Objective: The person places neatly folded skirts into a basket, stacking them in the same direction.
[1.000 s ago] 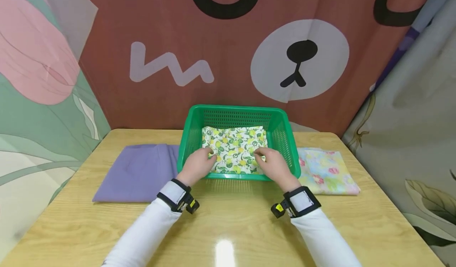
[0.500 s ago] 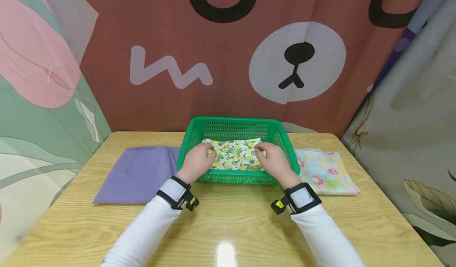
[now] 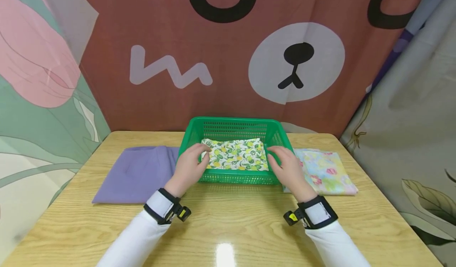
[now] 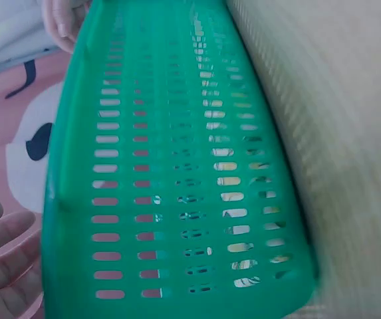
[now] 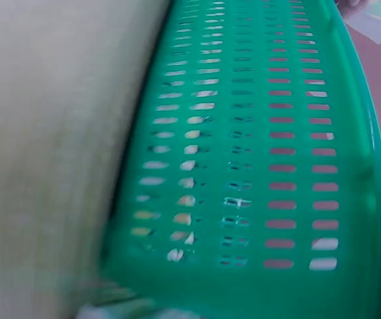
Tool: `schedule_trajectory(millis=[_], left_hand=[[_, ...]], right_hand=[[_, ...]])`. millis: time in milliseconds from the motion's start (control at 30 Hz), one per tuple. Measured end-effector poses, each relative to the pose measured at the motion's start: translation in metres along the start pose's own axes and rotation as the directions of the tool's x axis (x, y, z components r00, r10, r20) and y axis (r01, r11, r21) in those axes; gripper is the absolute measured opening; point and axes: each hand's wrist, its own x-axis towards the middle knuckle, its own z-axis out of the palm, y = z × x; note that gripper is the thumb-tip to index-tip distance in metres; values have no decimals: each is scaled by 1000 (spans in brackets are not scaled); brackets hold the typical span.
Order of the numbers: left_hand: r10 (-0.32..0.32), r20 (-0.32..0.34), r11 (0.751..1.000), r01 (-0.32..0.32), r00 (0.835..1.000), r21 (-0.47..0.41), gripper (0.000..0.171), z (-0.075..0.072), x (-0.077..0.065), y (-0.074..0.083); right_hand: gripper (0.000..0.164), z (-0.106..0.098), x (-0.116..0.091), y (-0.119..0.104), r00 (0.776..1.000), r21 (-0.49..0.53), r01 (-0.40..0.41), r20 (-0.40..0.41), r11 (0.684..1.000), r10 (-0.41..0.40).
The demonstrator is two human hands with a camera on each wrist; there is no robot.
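A white cloth with a yellow and green lemon print (image 3: 236,155) lies folded inside the green plastic basket (image 3: 238,178). Over the basket's left end is my left hand (image 3: 188,167), its fingers loosely bent and holding nothing. My right hand (image 3: 287,168) is likewise at the right end, thumb apart from the fingers, with nothing in it. Loose fingers of the left hand (image 4: 7,259) show beside the basket rim in the left wrist view. Through the slots of the perforated basket wall (image 5: 243,146), bits of the printed cloth show in the right wrist view.
A folded purple cloth (image 3: 139,176) lies on the wooden table (image 3: 228,223) left of the basket. To the right lies a folded pastel floral cloth (image 3: 329,172), partly behind the right hand. A curtain with a bear print (image 3: 228,61) hangs close behind the table.
Both hands have let go of the lemon-print cloth and moved apart, outward to the basket's ends. The basket's far rim sits lower in view than a second ago, and its front wall shows more.
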Motion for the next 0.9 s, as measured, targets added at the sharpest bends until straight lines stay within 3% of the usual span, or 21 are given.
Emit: schedule_trajectory(millis=[267,567,733,900], left_hand=[[53,5,998,-53,999,15,18,-10,-34,7],[83,47,996,-84,995,34,16,-12,-56,19],[31,152,999,-35,988,18,19,-11,-68,25],[4,319,996,-32,948,83,27,-7,-78,25]], right_hand=[[24,-9,-34,5,996,0,78,-43,997,-77],[20,-16,-55,-1,980,-3,188,-66,982,-188],[19,-18,-66,-4,969,33,237,-75,971,-234],[24,-21,-73,-7,972,37,231,-53,972,-229]])
